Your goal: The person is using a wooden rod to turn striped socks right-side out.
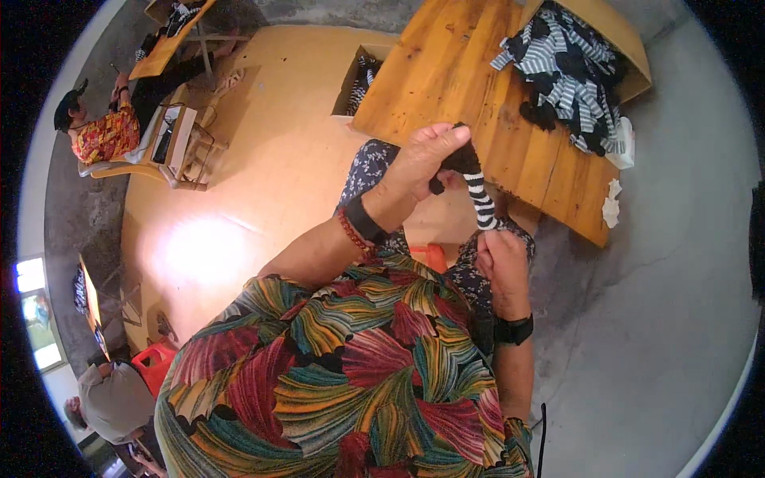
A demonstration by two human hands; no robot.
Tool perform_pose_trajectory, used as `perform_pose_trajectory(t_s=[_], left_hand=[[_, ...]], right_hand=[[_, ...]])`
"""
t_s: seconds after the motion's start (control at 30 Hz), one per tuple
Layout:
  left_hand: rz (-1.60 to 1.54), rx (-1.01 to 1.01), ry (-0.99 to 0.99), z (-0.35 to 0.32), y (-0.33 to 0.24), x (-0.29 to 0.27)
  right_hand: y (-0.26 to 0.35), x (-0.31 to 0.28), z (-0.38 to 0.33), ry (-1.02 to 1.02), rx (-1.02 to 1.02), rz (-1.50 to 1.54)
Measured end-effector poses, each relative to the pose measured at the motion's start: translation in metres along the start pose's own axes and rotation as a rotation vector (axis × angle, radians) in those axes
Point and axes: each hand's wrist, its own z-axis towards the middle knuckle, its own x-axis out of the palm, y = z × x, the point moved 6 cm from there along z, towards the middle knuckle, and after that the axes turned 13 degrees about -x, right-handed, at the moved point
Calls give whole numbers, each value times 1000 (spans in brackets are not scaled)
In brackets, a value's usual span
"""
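A narrow knit piece (479, 193) with black and white stripes and a plain black upper part is stretched between my two hands; whether it is a sock or a glove I cannot tell. My left hand (426, 159) grips the black part, thumb on top and fingers underneath. A small black bit (436, 186) shows below that hand. With curled fingers, my right hand (502, 253) pinches the striped lower end. Both hands are in the air above my lap, in front of the wooden table's near edge.
On the wooden table (446, 72), a tipped cardboard box (633, 76) spills a heap of striped knit pieces (558, 64). A crumpled white scrap (611, 204) lies at the table's edge. Another box (348, 95) stands beyond. Two people (107, 139) sit at the left.
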Motion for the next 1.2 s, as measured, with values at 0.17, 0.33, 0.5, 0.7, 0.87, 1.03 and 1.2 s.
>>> perform_pose_trajectory(t_s=[0.17, 0.33, 0.5, 0.7, 0.87, 1.03, 1.2], left_hand=[[374, 49, -61, -7, -14, -2], [22, 74, -53, 9, -23, -22], [17, 113, -6, 13, -24, -29], [3, -58, 2, 14, -11, -24], [203, -153, 60, 9, 29, -5], [549, -64, 40, 8, 57, -1], [578, -122, -215, 6, 41, -21]], right_hand=[[-4, -10, -13, 2, 3, 0], [-20, -56, -25, 44, -168, -448], [-3, -91, -52, -285, -62, -187], [22, -102, -37, -468, -232, -436], [53, -34, 17, -211, -441, -358], [13, 17, 40, 50, -209, 157], [-11, 11, 18, 207, 63, -74]])
